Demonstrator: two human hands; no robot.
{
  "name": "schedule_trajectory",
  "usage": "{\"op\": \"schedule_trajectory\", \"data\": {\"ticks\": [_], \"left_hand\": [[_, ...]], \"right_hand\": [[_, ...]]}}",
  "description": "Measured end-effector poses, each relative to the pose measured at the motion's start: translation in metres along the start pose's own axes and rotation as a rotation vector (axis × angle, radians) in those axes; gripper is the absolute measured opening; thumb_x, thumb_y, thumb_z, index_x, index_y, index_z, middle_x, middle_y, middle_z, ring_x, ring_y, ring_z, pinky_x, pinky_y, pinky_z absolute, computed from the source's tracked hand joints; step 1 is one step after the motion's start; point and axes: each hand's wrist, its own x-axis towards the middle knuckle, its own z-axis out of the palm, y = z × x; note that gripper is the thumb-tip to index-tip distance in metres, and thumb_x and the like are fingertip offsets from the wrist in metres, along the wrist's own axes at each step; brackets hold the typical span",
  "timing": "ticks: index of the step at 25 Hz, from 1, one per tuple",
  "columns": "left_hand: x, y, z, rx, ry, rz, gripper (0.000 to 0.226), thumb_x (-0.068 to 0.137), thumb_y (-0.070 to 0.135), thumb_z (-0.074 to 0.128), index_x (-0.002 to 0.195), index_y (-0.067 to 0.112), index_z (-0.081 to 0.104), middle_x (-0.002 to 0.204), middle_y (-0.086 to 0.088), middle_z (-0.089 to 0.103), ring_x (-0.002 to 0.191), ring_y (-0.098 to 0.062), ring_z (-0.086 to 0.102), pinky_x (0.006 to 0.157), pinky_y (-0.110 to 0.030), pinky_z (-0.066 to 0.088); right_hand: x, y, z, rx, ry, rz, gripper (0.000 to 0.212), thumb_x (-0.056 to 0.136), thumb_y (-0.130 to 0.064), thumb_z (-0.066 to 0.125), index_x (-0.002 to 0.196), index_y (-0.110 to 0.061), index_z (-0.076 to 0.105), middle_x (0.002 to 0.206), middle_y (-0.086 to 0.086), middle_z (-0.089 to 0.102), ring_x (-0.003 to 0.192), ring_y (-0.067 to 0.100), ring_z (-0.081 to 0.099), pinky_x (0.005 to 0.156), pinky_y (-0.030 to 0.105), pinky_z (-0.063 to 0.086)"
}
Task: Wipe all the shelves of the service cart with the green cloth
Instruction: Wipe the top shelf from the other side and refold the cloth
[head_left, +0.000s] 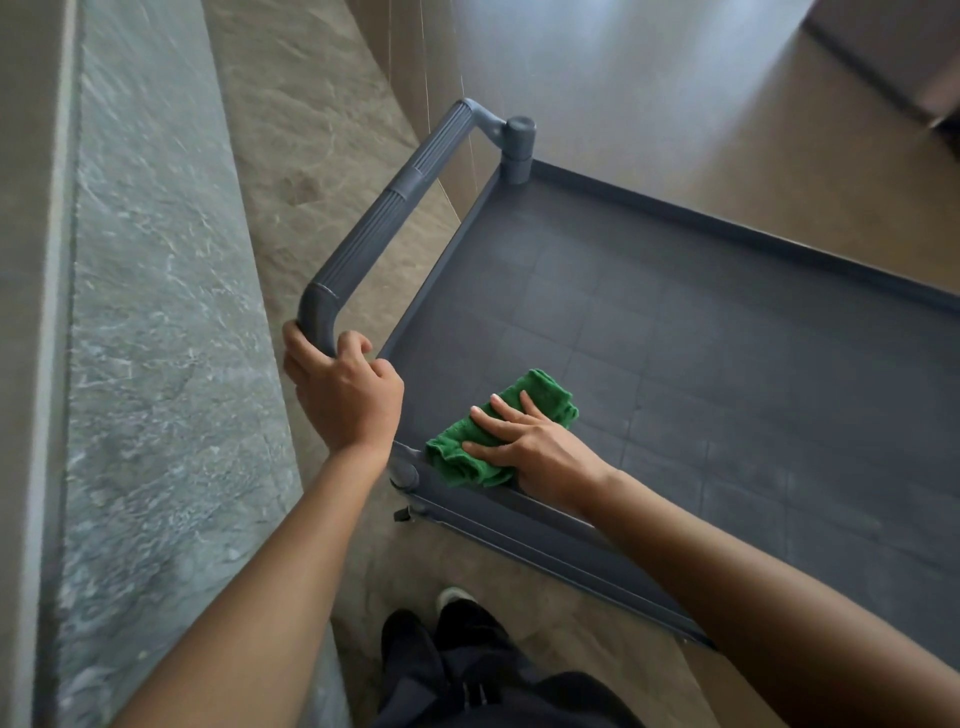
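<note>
While standing at near rim of service cart, pressing right hand, fingers spread flat, onto green cloth bunched in near corner of top shelf. Just left of that hand and slightly beyond, left hand curled round near bend of grey handle, apart from cloth.

A polished commercial interior: stone floor, marble ledge, service cart.

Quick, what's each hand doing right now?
Left hand: grips the cart handle.
Right hand: open, fingers flat, pressing the green cloth.
</note>
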Motion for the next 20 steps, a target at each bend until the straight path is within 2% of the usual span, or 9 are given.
{"op": "schedule_trajectory", "data": {"ticks": [3,7,10,12,16,20], "left_hand": [[0.001,-0.002,0.0,0.006,-0.001,0.014,0.021,0.076,0.003,0.048,0.09,0.005,0.064,0.145,-0.027,0.029,0.123,-0.046,0.038,0.082,-0.055,0.049],[0.001,-0.003,-0.002,0.03,-0.021,0.033,0.022,0.076,0.003,0.049,0.093,0.003,0.063,0.144,-0.029,0.029,0.123,-0.047,0.037,0.085,-0.056,0.047],[0.002,-0.005,-0.002,0.057,-0.032,0.051,0.027,0.078,0.004,0.048,0.099,0.001,0.064,0.144,-0.03,0.028,0.124,-0.049,0.036,0.086,-0.056,0.047],[0.002,-0.006,-0.002,0.087,-0.023,0.056,0.034,0.079,0.006,0.046,0.108,0.002,0.064,0.146,-0.032,0.026,0.129,-0.048,0.034,0.091,-0.056,0.044],[-0.002,0.001,0.0,0.142,-0.009,0.085,0.045,0.085,0.012,0.044,0.127,0.011,0.058,0.153,-0.031,0.016,0.144,-0.04,0.015,0.11,-0.056,0.026],[-0.001,0.005,-0.005,0.173,0.04,0.212,0.04,0.09,0.012,0.041,0.126,0.008,0.058,0.153,-0.028,0.02,0.144,-0.039,0.017,0.113,-0.053,0.019]], "right_hand": [[0.029,0.001,-0.006,-0.039,-0.013,0.012,0.064,0.085,0.006,0.047,0.141,-0.025,0.042,0.157,0.011,0.019,0.144,0.038,0.009,0.115,0.057,0.002],[0.09,0.004,-0.021,-0.183,-0.022,0.061,0.06,0.095,-0.007,0.045,0.148,-0.031,0.028,0.158,0.013,0.012,0.144,0.04,0.009,0.112,0.062,0.01],[0.118,0.016,-0.035,-0.211,-0.042,0.129,0.061,0.097,-0.007,0.042,0.149,-0.031,0.021,0.158,0.013,0.009,0.144,0.04,0.009,0.111,0.064,0.013],[0.116,0.03,-0.043,-0.199,-0.05,0.229,0.061,0.098,-0.005,0.038,0.15,-0.03,0.019,0.159,0.013,0.008,0.144,0.039,0.008,0.111,0.064,0.013],[0.082,0.034,-0.046,-0.148,-0.02,0.449,0.065,0.095,0.002,0.034,0.151,-0.024,0.015,0.157,0.019,0.007,0.143,0.042,0.01,0.11,0.064,0.016],[0.035,-0.012,-0.021,-0.091,0.007,0.522,0.072,0.089,0.007,0.04,0.151,-0.017,0.013,0.155,0.025,0.007,0.141,0.047,0.01,0.109,0.066,0.016]]}}
